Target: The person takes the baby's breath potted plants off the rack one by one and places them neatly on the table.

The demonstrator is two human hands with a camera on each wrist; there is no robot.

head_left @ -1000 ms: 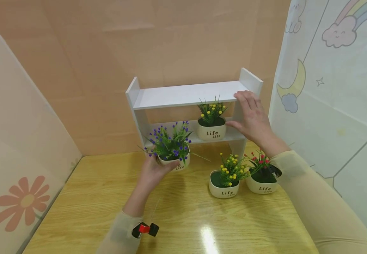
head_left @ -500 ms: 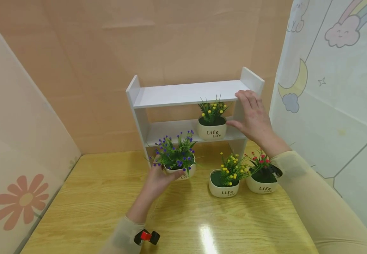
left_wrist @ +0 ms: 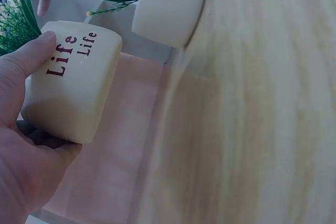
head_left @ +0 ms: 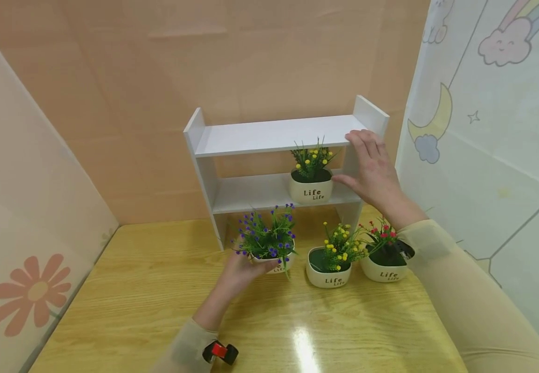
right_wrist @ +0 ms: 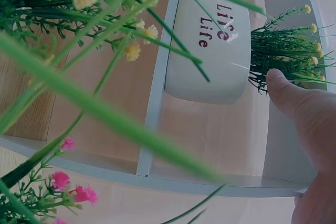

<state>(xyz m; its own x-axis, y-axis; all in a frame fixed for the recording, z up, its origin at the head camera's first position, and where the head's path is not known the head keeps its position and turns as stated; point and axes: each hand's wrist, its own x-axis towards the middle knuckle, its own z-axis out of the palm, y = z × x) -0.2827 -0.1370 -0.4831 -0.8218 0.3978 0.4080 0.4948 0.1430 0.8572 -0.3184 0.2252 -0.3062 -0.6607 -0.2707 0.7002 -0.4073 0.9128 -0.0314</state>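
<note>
Partly hidden, the left hand [head_left: 240,268] has its grip curled round the purple-flowered pot [left_wrist: 79,90]; the outstretched right hand [head_left: 373,168] touches the shelf [head_left: 274,135].

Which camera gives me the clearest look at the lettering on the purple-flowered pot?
The left wrist view: both lines of the lettering read clearly there, on the purple-flowered pot in the left hand. The head view shows only part of it, the hand covering some. The right wrist view shows none of it.

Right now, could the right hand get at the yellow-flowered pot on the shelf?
Probably yes: the right hand is up at the shelf, close beside that pot, and nothing visible stands between them.
</note>
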